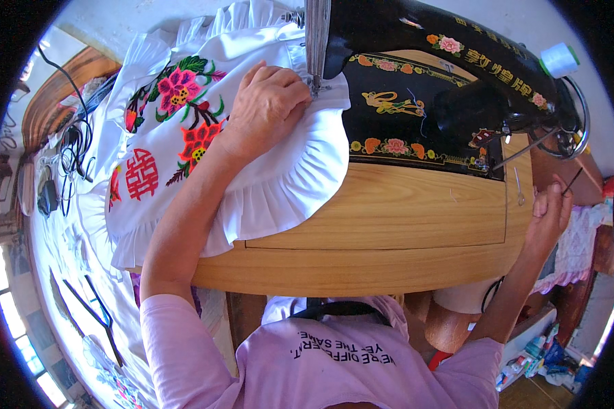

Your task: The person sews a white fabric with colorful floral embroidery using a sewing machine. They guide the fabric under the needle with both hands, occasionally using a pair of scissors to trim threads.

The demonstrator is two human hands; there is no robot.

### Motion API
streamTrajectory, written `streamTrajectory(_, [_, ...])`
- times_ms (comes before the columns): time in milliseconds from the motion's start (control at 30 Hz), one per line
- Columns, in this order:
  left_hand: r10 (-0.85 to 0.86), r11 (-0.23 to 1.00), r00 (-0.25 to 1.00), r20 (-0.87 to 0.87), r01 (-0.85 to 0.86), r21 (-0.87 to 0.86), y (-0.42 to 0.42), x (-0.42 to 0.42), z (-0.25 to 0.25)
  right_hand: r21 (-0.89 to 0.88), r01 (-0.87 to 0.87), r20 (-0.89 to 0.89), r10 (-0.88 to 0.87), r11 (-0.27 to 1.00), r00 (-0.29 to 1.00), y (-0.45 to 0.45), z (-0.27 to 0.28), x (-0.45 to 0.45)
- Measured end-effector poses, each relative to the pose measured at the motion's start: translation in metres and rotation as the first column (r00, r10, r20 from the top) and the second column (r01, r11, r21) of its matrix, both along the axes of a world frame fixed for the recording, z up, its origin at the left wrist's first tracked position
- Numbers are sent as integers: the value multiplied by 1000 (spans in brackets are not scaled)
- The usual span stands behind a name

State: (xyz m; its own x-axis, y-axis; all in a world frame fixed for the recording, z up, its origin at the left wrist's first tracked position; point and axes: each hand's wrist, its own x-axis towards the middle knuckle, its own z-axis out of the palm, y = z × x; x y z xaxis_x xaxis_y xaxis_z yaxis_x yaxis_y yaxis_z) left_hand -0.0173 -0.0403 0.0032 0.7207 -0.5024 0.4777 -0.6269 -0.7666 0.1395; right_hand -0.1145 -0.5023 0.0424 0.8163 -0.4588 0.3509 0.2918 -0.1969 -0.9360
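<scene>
My left hand (pixel 268 110) rests flat on a white ruffled satin cloth (pixel 266 179) with bright flower embroidery, its fingertips beside the presser foot (pixel 315 91) of a black sewing machine (pixel 491 66). The ruffle's edge lies under the foot. Off to the right, beyond the table's edge, my right hand (pixel 551 207) holds a thin dark tool, perhaps a small screwdriver or awl, between thumb and fingers; its exact kind cannot be told. A spool of pale thread (pixel 560 60) sits at the machine's right end.
The wooden sewing table (pixel 378 220) bears a small metal pin-like tool (pixel 519 186) near its right edge. At the left, black scissors (pixel 100 319) and a tangle of dark cable (pixel 71 153) lie on white cloth. A box of small items (pixel 529 358) stands low at the right.
</scene>
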Motion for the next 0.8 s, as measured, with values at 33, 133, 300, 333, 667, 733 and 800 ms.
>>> streamTrajectory(33, [-14,1000,1000,23,14,-2,0,1,0,-19,-28,3,28,999,1000,4,0,0])
streamTrajectory(133, [-43,999,997,69,44,-5,0,2,0,-64,-94,15,95,994,995,17,2,0])
streamTrajectory(300, [-45,999,997,69,46,-7,0,3,0,-190,-50,22,56,981,998,53,1,6])
streamTrajectory(333, [-46,999,997,64,47,-7,0,3,0,-176,-92,4,94,980,996,57,1,7])
streamTrajectory(667, [-53,999,998,46,53,-10,1,5,0,-460,-212,-180,143,862,973,93,5,14])
streamTrajectory(733, [-56,998,997,44,56,-17,1,5,-1,-464,-265,-209,187,845,960,108,7,17])
streamTrajectory(800, [-57,998,997,48,58,-19,1,5,-1,-516,-331,-239,238,790,941,125,12,19])
